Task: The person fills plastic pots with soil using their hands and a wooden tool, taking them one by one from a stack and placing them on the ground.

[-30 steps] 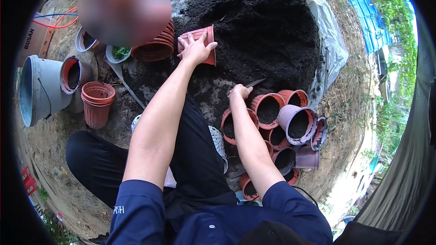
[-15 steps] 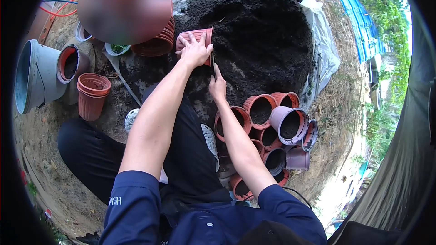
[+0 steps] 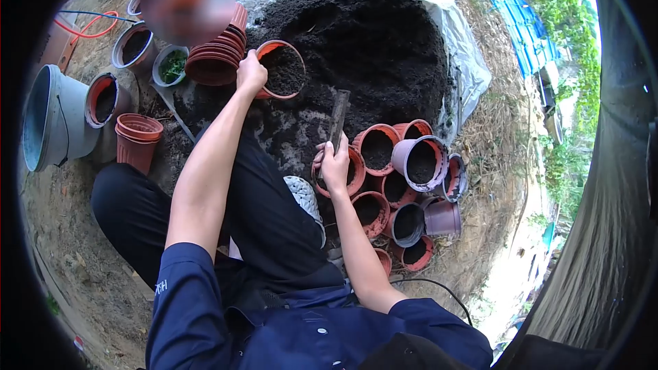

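Note:
My left hand point(image 3: 251, 75) grips the side of a terracotta-coloured plastic pot point(image 3: 267, 48), its mouth tilted toward me and dark soil inside. The pot is at the left edge of a large heap of dark soil point(image 3: 384, 41). Lower and to the right, my right hand point(image 3: 334, 164) is closed round a flat, dark, soil-stained strip point(image 3: 338, 118) that points away from me. That hand overlaps the rim of a soil-filled pot point(image 3: 360, 177) in a cluster of pots.
Beyond my left hand stand nested empty pots point(image 3: 216, 62), partly behind a blurred patch. A grey bucket point(image 3: 68, 123), two stacked pots point(image 3: 139, 144) and a pot of green leaves point(image 3: 161, 74) are at left. Several soil-filled pots, one of them mauve point(image 3: 399, 157), crowd the right, beside plastic sheeting point(image 3: 469, 75).
The pot in my left hand has turned from side-on to mouth toward me and shifted left. My right hand has drawn the strip away from it, back toward the pot cluster.

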Demonstrator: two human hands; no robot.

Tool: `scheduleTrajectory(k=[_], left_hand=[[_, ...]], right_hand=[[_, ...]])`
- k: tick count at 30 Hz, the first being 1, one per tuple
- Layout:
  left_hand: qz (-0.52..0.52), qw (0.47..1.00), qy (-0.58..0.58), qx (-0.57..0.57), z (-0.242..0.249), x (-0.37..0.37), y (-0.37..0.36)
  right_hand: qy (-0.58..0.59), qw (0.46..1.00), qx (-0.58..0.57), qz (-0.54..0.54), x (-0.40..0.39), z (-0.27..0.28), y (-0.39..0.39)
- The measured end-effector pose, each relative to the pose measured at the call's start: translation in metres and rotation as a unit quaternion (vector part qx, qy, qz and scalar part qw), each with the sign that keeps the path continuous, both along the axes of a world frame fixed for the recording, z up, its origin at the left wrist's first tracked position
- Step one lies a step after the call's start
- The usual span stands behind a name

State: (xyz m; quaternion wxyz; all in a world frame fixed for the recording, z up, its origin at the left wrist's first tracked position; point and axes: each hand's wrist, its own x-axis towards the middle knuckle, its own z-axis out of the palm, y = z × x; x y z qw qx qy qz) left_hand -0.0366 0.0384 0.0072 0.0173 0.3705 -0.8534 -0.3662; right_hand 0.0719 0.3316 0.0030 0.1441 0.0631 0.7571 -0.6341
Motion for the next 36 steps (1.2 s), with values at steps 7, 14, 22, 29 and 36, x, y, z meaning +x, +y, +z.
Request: scheduleTrajectory(k=[7,14,22,29,36], left_hand=[[0.051,0.96,-0.069,0.268,-0.028,0.042,-0.022],[-0.027,0.935,-0.081,0.345,-0.036,0.031,-0.018],[-0.207,0.966,-0.008,0.153,0.008,0.029,0.002],[-0.407,0.85,-0.035,0.333,0.114,0.065,0.116],[-0.507,0.79,-0.03,0.343,0.061,0.082,0.24]], right_hand=[[0.022,0.999,0.029,-0.036,0.057,0.022,0.055],[0.023,0.995,0.058,-0.073,0.076,0.042,0.08],[0.061,0.996,0.023,-0.064,0.088,0.064,0.087],[0.099,0.971,-0.011,-0.217,0.096,0.101,0.105],[0.135,0.889,0.205,-0.386,0.109,0.066,0.156]])
